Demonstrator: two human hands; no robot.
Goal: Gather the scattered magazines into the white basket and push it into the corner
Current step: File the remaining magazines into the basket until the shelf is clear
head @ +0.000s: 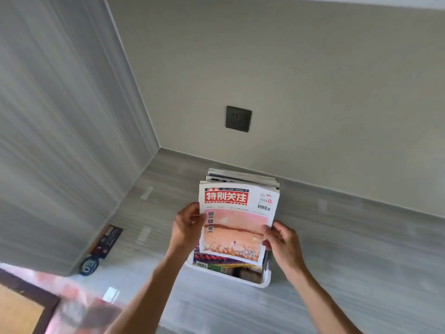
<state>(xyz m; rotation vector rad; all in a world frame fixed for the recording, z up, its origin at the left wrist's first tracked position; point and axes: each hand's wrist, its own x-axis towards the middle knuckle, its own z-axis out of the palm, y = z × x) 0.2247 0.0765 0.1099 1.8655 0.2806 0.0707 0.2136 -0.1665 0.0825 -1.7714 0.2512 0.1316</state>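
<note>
A stack of magazines [238, 208] stands in the white basket [240, 279] on the grey floor, close to the beige wall. The front magazine has a red title block and a pink and orange picture. My left hand [186, 225] grips the stack's left edge. On the right edge, my right hand [279, 239] holds it with thumb on the cover. More magazines show behind and below the front one. Only the basket's near rim is visible.
The room corner [159, 147] lies to the left of the basket. A dark wall socket [238, 118] sits above it. A dark booklet [107, 241] and a round dark tag [88, 265] lie by the left wall. A blurred rug and wooden furniture fill the lower left.
</note>
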